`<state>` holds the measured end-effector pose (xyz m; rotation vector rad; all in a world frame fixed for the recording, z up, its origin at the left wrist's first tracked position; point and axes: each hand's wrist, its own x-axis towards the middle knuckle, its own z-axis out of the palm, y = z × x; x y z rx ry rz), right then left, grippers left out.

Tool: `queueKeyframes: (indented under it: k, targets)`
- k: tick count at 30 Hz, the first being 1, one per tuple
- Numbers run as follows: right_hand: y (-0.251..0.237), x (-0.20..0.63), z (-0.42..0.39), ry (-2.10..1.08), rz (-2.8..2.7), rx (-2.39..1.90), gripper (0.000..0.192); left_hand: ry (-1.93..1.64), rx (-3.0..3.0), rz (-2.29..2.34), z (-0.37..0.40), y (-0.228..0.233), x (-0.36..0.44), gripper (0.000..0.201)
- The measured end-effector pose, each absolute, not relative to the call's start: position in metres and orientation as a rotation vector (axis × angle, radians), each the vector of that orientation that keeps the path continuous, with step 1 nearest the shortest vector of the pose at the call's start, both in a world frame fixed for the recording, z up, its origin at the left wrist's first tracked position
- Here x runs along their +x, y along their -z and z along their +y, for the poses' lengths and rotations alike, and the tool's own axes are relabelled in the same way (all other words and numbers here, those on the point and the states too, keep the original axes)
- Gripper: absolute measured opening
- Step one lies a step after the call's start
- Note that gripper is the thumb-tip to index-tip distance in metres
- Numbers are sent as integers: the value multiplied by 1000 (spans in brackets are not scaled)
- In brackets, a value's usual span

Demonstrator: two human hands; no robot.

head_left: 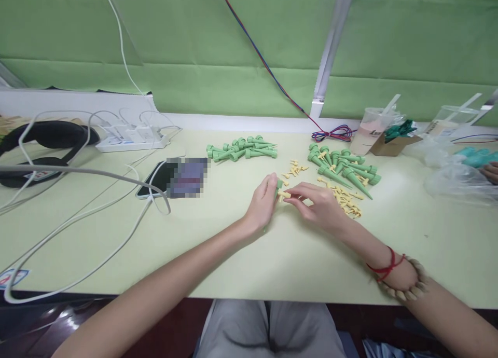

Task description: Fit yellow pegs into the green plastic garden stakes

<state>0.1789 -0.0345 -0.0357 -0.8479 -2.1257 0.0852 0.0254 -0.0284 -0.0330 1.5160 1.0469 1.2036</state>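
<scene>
A single green tapered spike (pixel 279 184) is found in work above the bench (pixel 218 259), between the two hands. It is gripped by the left hand (pixel 261 202), whose curled fingers and palm cover most of its length; the head end is exposed beside the thumb. A yellow T-shaped fitting (pixel 284 194) is pinched between thumb and fingertips in the grip of the right hand (pixel 321 205) and is presented at that head; whether it is fully seated cannot be told. In the right-hand pile of green spikes (pixel 360 177), yellow parts are noted at several heads, and these pieces are judged to be finished, though an exact count is prevented by overlap. No yellow is seen on the left-hand pile of green spikes (pixel 243 149), which is judged to be outstanding. Loose yellow fittings are recorded in a small scatter (pixel 295 169) and a larger heap (pixel 349 201). Completion is assessed as partial.
</scene>
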Motion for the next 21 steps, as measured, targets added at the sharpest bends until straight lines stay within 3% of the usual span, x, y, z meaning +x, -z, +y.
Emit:
queueKeyframes:
  k: [4, 9, 14, 21]
  targets:
    - [36, 179, -36, -1, -2234, -866, 22, -1223, 1556, 1030, -31, 34, 26, 38]
    - [30, 176, -41, -197, -2230, -895, 20, -1265, 1708, 1032, -33, 31, 23, 37]
    - [17, 171, -50, -599, -2124, -964, 21, -1204, 1919, 1047, -35, 26, 14, 34]
    - [10, 167, -53, -1563, -1775, -796, 31, -1247, 2339, 898, -27, 26, -1, 40]
